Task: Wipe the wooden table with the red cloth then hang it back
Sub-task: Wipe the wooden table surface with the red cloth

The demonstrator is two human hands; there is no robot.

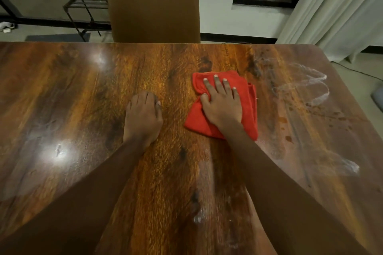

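1. My right hand (pixel 222 107) lies flat on the red cloth (pixel 249 109), fingers (pixel 217 85) straight and spread apart, pressing down on it rather than gripping it.
2. The cloth sits bunched and loosely folded on the tabletop (pixel 72 99), right of centre, with its edges showing all round my palm.
3. My left hand (pixel 143 118) rests on the bare wood well apart from the cloth, fingers bent loosely at the tips and holding nothing. I judge it is bracing me.
4. To the right of the cloth are white streaks (pixel 317 85) and dark spots (pixel 335 118), so I reckon the wiping is only part done and that side needs the next passes.
5. The cloth looks soft, light and limp. It should slide easily on this glossy surface, but it will crumple or slip out from under my palm if I push with too little weight.
6. For wiping, a flat, spread palm over its middle suits it best.
7. For lifting it to hang, I would pinch a corner or gather one edge. It will droop and unfold, so nothing about it is fragile.
8. A chair (pixel 153 4) stands at the far edge. I cannot tell where the cloth hangs.
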